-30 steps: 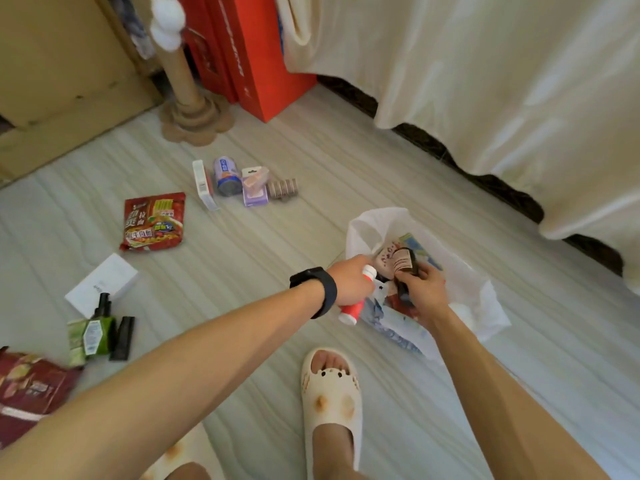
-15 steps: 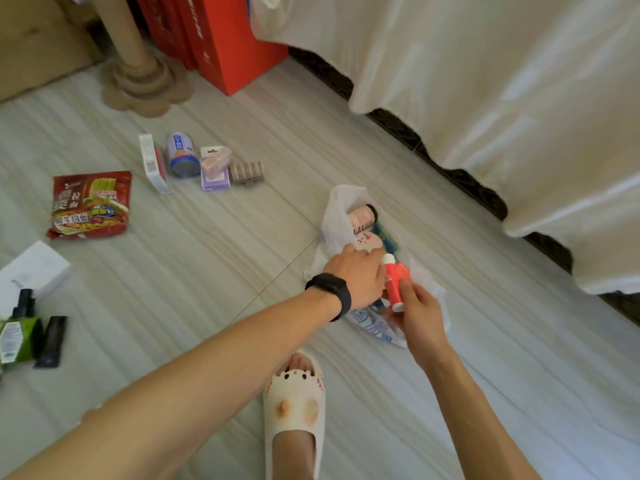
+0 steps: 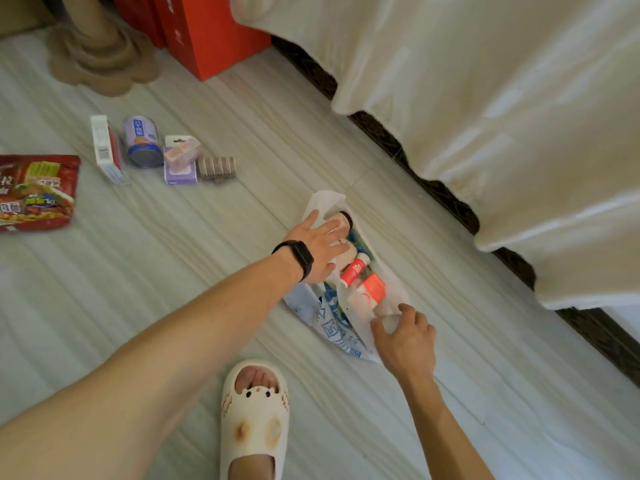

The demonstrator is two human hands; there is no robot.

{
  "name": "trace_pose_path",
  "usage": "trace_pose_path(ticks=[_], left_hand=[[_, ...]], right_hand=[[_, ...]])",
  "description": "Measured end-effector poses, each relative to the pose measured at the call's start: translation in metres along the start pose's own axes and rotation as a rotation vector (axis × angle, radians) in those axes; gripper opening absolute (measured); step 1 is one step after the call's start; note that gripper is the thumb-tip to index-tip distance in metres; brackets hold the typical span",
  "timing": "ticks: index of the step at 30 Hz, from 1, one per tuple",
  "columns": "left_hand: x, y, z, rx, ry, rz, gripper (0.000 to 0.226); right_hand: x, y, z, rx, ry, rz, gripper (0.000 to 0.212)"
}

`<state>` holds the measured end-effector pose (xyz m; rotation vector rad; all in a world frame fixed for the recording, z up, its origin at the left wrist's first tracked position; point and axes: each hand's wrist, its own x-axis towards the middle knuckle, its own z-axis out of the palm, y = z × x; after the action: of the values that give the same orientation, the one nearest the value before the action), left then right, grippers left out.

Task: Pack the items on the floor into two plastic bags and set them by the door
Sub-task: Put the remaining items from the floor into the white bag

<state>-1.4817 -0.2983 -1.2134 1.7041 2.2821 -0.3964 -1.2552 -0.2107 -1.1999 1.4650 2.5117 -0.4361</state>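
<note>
A white plastic bag (image 3: 332, 327) with blue print lies on the floor at centre. Inside it show a red-and-white tube (image 3: 354, 270), an orange box (image 3: 373, 288) and a pink bottle (image 3: 342, 220) with a dark cap. My left hand (image 3: 322, 244), with a black band on its wrist, rests with spread fingers on the bag's far end, over the pink bottle. My right hand (image 3: 405, 337) pinches the bag's near edge with curled fingers. Loose on the floor to the left are a red noodle packet (image 3: 34, 192), a white box (image 3: 105, 150), a can (image 3: 142, 140), a purple pack (image 3: 181, 159) and a small ribbed stack (image 3: 216, 168).
A white cloth (image 3: 485, 98) hangs down to the floor along the right. Red boxes (image 3: 207, 29) and a tan post base (image 3: 93, 53) stand at the back left. My foot in a cream slipper (image 3: 254, 414) is planted just in front of the bag.
The red-and-white tube has left my hands and lies in the bag. My left hand has slid to the bag's far end. My right hand has dropped to the near edge.
</note>
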Motion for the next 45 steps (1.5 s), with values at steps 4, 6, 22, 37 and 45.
trace_pose_path(ticks=[4,6,22,37,45], left_hand=[[0.002,0.002,0.003,0.221,-0.197,0.012,0.051],[-0.01,-0.002,0.006,0.105,-0.162,-0.103,0.044],[-0.096,-0.022,-0.016,-0.782,0.067,-0.706,0.026],[-0.153,-0.023,-0.158,-1.466,0.558,-0.457,0.021],[-0.178,0.018,-0.138,-1.272,0.355,-0.577,0.024]], right_hand=[[0.004,0.015,0.004,-0.128,-0.091,-0.009,0.064],[0.005,0.019,0.005,-0.091,-0.128,-0.047,0.049],[-0.011,-0.006,0.012,-0.117,-0.289,0.074,0.07],[-0.041,0.034,-0.058,0.695,0.334,0.224,0.023],[-0.082,0.021,-0.065,1.049,0.264,0.245,0.04]])
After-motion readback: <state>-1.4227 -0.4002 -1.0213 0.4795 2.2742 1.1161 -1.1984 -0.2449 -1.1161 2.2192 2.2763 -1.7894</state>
